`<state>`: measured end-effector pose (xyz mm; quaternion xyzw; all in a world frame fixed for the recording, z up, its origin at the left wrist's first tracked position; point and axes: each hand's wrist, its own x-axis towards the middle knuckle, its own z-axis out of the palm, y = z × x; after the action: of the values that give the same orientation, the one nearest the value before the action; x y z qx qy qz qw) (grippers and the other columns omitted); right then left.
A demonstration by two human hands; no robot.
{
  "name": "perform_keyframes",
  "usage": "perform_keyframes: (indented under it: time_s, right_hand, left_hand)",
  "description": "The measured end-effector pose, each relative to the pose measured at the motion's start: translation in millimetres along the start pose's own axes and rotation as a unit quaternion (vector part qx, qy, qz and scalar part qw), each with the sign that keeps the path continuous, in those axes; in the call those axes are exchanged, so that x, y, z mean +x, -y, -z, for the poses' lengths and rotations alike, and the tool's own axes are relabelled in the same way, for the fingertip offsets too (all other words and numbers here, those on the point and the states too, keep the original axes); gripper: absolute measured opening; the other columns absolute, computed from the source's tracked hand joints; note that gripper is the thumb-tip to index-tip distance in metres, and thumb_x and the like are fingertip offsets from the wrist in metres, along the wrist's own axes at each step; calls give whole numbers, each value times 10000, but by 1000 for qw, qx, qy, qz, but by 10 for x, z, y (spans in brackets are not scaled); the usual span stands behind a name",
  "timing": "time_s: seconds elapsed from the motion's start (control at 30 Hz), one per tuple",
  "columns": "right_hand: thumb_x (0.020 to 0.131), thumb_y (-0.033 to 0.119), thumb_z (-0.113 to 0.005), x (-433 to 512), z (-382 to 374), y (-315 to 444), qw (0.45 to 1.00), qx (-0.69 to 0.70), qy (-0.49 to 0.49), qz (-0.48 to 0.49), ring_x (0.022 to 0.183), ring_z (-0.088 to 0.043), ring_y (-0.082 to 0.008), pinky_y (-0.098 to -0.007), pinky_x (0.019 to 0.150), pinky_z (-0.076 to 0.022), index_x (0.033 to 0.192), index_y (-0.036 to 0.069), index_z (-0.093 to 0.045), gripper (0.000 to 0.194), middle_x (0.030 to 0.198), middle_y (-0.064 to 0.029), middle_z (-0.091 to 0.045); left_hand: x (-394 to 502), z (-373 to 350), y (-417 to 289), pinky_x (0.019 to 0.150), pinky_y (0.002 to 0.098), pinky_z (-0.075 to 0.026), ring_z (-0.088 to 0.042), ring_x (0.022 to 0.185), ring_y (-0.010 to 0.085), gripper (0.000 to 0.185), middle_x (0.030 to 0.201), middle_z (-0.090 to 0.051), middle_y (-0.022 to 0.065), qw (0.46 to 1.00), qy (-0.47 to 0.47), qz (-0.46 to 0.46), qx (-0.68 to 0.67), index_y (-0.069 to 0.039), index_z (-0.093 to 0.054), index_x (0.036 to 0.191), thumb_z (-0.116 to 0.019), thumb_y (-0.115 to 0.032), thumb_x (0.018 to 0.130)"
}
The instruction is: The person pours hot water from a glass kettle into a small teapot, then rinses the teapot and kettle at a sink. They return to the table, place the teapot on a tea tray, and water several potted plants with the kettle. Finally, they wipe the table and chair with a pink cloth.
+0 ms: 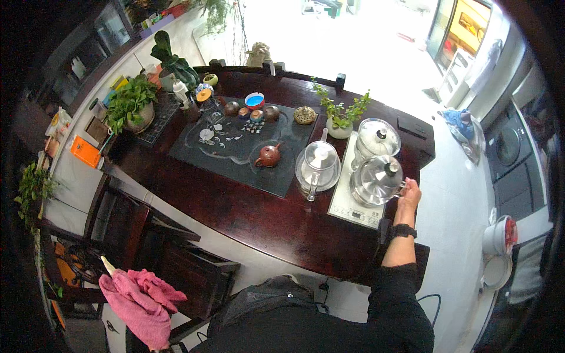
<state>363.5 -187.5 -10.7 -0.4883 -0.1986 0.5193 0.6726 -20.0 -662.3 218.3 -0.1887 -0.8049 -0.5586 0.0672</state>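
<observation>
My right hand [409, 194] grips the side handle of a clear glass kettle [375, 187], whose lid has a black knob. The kettle is over the front part of a pale electric hob [353, 207]; I cannot tell whether its base touches. Behind it is a second lidded glass pot [373, 139]. To the left, a glass pot with a long handle [318, 165] sits in a round clear dish [300, 172]. At lower left, a pink cloth [137, 304] wraps and hides most of my left hand, held off the table beside a chair.
On the dark wooden table [247, 225], a black stone tea tray [225, 170] bears a brown clay teapot [268, 156] and small cups. A potted green plant [339, 112] stands close behind the glassware. Dark wooden chairs [176, 264] are at the left; leafy pots [132, 106] line the far left.
</observation>
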Motion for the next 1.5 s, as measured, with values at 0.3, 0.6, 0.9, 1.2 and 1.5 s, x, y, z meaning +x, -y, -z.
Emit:
perform_keyframes:
  time_s: [0.3, 0.6, 0.9, 1.2, 1.5]
  right_hand:
    - [823, 121, -601, -750, 128, 1019, 982, -37, 184, 28, 482, -400, -43, -178, 432, -317, 714, 85, -518, 141, 592, 49, -426]
    - [839, 148, -476, -2158, -595, 1574, 921, -157, 353, 60, 720, -557, -226, -331, 607, -480, 1009, -72, -547, 287, 862, -152, -573]
    - [868, 226, -538, -4934, -1244, 1072, 803, 32, 587, 97, 731, -470, -83, -209, 631, -373, 1100, 36, -446, 314, 865, -4, -500]
    - [918, 196, -484, -7356, -2110, 1098, 824, 121, 540, -124, 474, -221, -72, -237, 497, -262, 822, 82, -487, 149, 559, 54, -248]
    - [830, 215, -621, -9054, -2773, 1243, 706, 125, 682, -140, 438, -293, -62, -217, 387, -228, 916, 92, -567, 160, 535, 61, -347]
  left_hand:
    - [29, 107, -79, 496, 306, -430, -448, 539, 168, 323, 745, -430, 83, 944, 7, 131, -303, -85, -240, 1129, -436, -229, 917]
    - [-25, 1208, 350, 386, 335, -399, -424, 420, 200, 160, 614, -387, 69, 809, -39, 218, -544, -120, -267, 968, -389, -214, 924]
    - [-1015, 3534, 537, 326, 292, -348, -456, 385, 184, 184, 570, -407, 63, 889, -253, 159, -347, -106, -288, 899, -370, -266, 937]
    - [-2035, 5553, 857, 733, 318, -396, -488, 723, 221, 333, 833, -466, 147, 880, -417, 80, 214, 25, -392, 1035, -365, -288, 924]
    - [-2095, 6640, 1761, 999, 425, -260, -427, 1040, 392, 501, 1100, -464, 254, 737, -446, 70, 503, 60, -407, 1180, -349, -351, 899]
